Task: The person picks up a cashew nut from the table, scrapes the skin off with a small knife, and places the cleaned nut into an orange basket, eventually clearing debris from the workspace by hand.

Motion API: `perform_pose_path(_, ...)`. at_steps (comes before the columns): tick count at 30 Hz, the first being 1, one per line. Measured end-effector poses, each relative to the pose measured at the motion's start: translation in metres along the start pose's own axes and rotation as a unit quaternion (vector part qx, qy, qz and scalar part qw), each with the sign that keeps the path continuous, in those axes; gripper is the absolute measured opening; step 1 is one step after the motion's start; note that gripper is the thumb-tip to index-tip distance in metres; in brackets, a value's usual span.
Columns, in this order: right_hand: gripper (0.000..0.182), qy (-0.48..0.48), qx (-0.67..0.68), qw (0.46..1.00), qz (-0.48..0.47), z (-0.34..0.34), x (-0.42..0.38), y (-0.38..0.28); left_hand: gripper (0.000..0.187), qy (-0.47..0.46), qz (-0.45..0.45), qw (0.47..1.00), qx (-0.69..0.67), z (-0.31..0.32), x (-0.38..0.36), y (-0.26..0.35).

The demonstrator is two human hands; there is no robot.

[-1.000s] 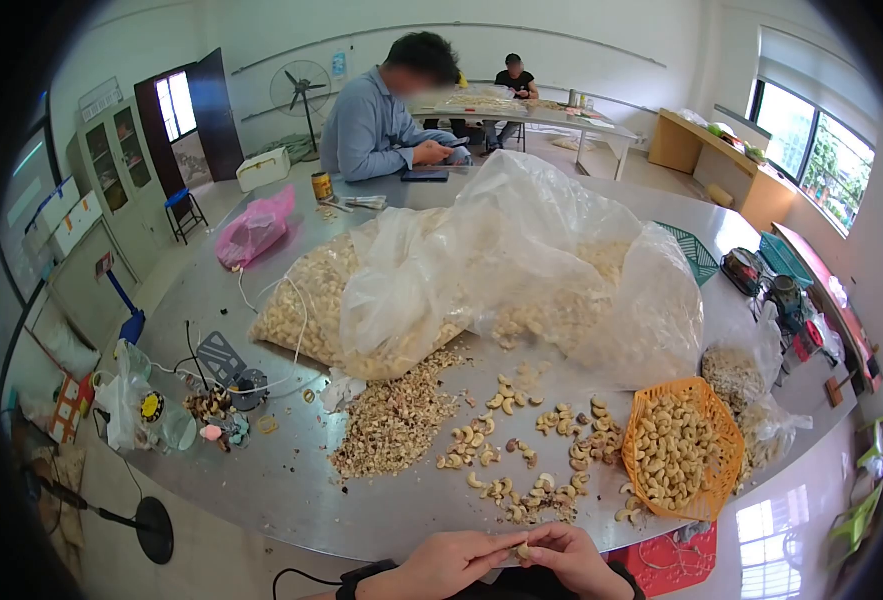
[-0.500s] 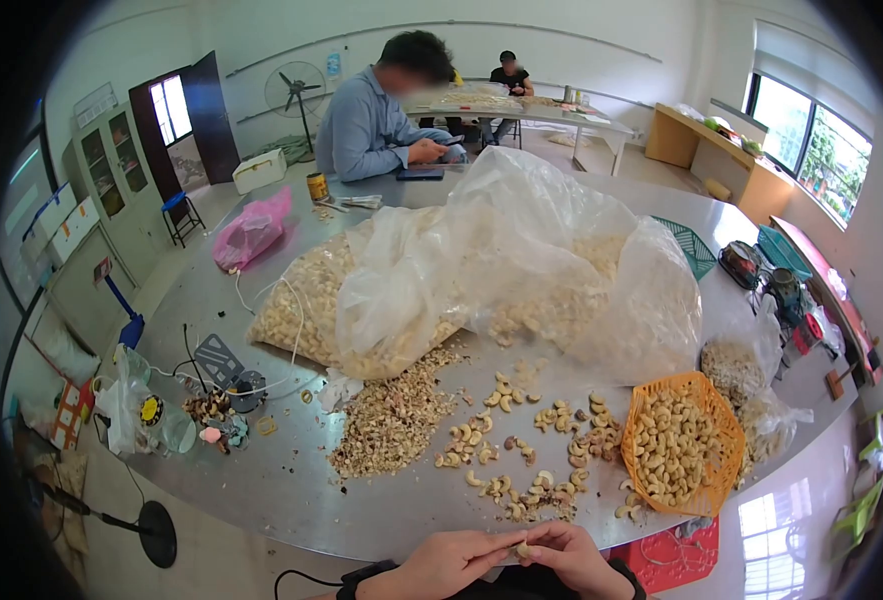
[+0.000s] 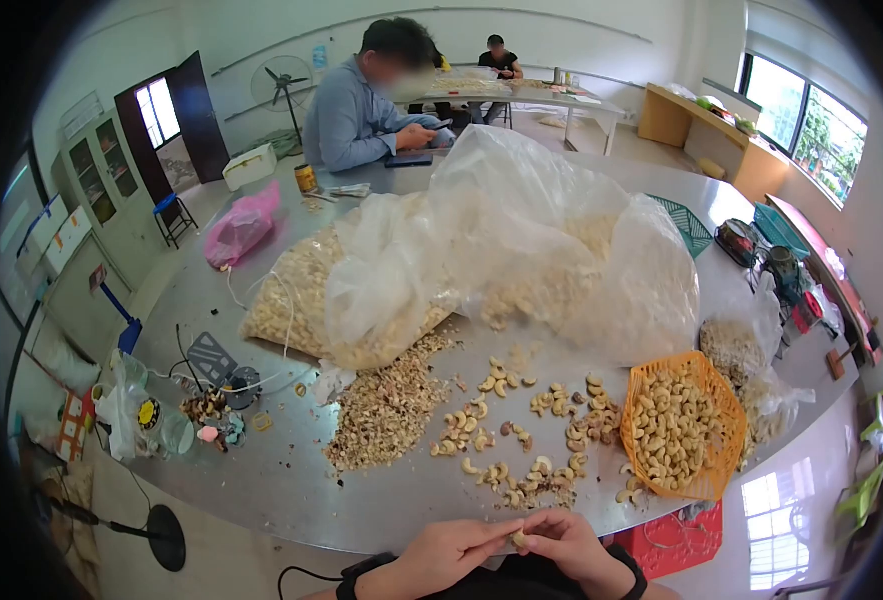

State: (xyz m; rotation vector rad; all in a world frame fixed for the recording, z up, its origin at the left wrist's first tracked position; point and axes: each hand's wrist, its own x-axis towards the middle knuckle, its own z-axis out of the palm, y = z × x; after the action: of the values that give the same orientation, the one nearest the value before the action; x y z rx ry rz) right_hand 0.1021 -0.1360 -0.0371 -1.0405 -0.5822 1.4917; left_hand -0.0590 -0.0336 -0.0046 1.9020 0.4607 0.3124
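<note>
Hand state: the left hand (image 3: 451, 553) and right hand (image 3: 564, 545) meet at the fingertips, gripping one cashew (image 3: 518, 540) between them at the near edge of the counter (image 3: 261, 500). The left fingers lie nearly straight; the right fingers curl round the nut. The exact seat of each thumb is partly hidden.

Handling: apply light, even fingertip pressure. The curved nut is likely to split or slip if squeezed hard. Let one hand steady it while the other works its surface, and turn it in small steps. Work over the counter rather than past its edge, since a dropped nut could land on the floor or the red stool (image 3: 673, 545) below.

Surroundings: loose cashews (image 3: 453, 438) lie in small groups just beyond the hands. A heap of crumbs (image 3: 386, 410) sits to their left, and an orange basket (image 3: 734, 430) of cashews stands to the right. Avoid sweeping the sleeves or wrists through the crumbs.

Obstructions: large clear bags (image 3: 531, 250) of nuts fill the middle of the counter and would block a long forward reach. Nothing stands between the hands and the nearest loose nuts.
</note>
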Motion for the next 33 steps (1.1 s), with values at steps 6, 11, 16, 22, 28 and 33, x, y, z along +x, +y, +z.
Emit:
perform_pose_path(6, 0.02, -0.029, 0.01, 1.0, 0.0, 0.002, 0.0, -0.002, 0.032, 0.049, 0.035, 0.998, 0.013, 0.003, 0.0, -0.003)
perform_pose_path(11, 0.022, -0.031, 0.02, 0.999, -0.026, -0.003, 0.002, 0.0, 0.032, 0.03, 0.018, 0.999, -0.013, -0.001, 0.001, -0.003)
perform_pose_path(16, 0.022, -0.022, 0.017, 0.999, -0.023, -0.003, 0.001, -0.001, 0.033, 0.034, 0.003, 0.999, -0.011, -0.001, 0.002, 0.0)
perform_pose_path(22, 0.021, -0.027, 0.025, 0.999, -0.023, -0.004, 0.001, -0.001, 0.033, -0.025, 0.006, 1.0, 0.004, -0.005, 0.004, -0.005)
perform_pose_path(28, 0.021, -0.031, 0.008, 0.999, -0.021, -0.003, 0.002, 0.0, 0.032, -0.012, 0.018, 1.0, 0.0, -0.006, 0.005, -0.003)
perform_pose_path(33, 0.021, 0.007, -0.032, 0.999, -0.013, 0.002, 0.004, -0.002, 0.033, 0.026, 0.06, 0.997, 0.033, -0.005, 0.003, -0.013)
